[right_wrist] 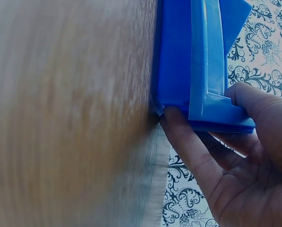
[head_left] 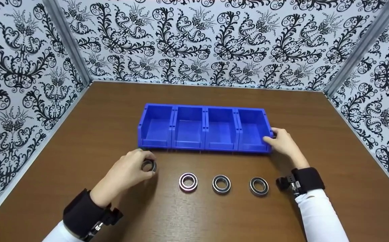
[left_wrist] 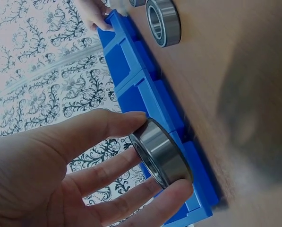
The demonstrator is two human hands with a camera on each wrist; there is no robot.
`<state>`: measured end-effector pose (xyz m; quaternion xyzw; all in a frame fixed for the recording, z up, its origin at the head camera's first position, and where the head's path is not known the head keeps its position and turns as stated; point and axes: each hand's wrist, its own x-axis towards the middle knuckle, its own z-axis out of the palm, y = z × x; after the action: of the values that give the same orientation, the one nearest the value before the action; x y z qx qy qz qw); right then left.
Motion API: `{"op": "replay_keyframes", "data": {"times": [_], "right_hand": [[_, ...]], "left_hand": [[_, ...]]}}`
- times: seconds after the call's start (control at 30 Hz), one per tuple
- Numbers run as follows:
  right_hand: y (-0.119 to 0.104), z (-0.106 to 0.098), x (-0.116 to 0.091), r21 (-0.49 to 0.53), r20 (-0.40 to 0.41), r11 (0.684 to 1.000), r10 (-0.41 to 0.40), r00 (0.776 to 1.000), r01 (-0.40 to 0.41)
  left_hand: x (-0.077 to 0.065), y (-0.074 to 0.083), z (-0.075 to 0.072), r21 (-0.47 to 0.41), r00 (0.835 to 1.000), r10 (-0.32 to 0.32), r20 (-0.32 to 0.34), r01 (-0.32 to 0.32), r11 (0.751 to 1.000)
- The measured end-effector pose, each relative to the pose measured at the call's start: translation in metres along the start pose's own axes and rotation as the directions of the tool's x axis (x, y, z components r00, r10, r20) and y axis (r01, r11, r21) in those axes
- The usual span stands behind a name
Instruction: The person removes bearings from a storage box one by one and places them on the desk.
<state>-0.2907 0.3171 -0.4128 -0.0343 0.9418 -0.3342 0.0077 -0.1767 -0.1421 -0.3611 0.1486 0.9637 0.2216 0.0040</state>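
Note:
In the head view, my left hand [head_left: 130,169] pinches a ball bearing [head_left: 149,165] just above the table, near the front left corner of the blue bin row [head_left: 187,145]. The left wrist view shows that bearing [left_wrist: 162,151] held between thumb and fingers, a shiny steel ring. My right hand [head_left: 284,144] grips the right end wall of the bins; in the right wrist view its thumb lies over the rim of the blue bin [right_wrist: 211,71] and the fingers sit against the outer side.
Three more bearings lie in a row on the brown table: one with a pinkish tint [head_left: 188,182], a middle one [head_left: 221,184] and a right one [head_left: 258,186]. The bin row has several compartments. Patterned panels [head_left: 194,43] close off the back and sides.

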Motion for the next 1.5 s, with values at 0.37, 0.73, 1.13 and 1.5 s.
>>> {"op": "replay_keyframes", "data": {"times": [0.37, 0.73, 1.13, 1.5], "right_hand": [[-0.001, 0.000, 0.000, -0.023, -0.014, 1.000, -0.003, 1.000, 0.003], [-0.001, 0.000, 0.000, -0.004, -0.013, 1.000, -0.004, 1.000, 0.004], [0.000, 0.001, 0.001, 0.026, 0.003, 1.000, -0.010, 1.000, 0.010], [0.000, 0.001, 0.000, 0.040, 0.011, 0.999, -0.006, 1.000, 0.005]], "left_hand": [[-0.008, -0.001, 0.004, 0.005, 1.000, -0.011, -0.004, 0.011, 1.000], [-0.015, 0.000, 0.008, 0.010, 0.999, -0.047, -0.002, 0.047, 0.999], [-0.019, -0.004, 0.016, 0.004, 0.998, -0.062, -0.016, 0.062, 0.998], [-0.021, -0.008, 0.024, -0.010, 0.997, -0.075, -0.005, 0.075, 0.997]]}}
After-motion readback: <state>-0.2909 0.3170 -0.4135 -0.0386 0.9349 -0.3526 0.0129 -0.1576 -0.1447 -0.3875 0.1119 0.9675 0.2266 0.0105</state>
